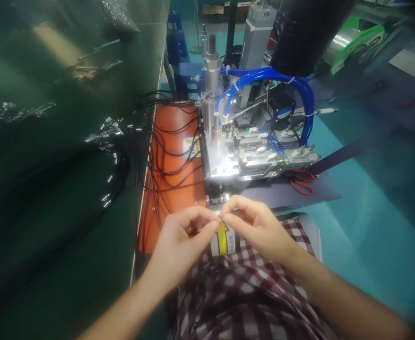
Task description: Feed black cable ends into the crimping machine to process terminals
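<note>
Head view: tiny piece (221,220)
Left hand (179,241), right hand (262,229): fingertips pinched it
Handling: seemed light, easily dropped; ends suited gripping

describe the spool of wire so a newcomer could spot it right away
Find the metal machine with looping blue tubes, then the thick black column above them. To the column's right is the spool, silvery wire between bright green flanges. Its green sets it apart from the black column and blue tubes.
</note>
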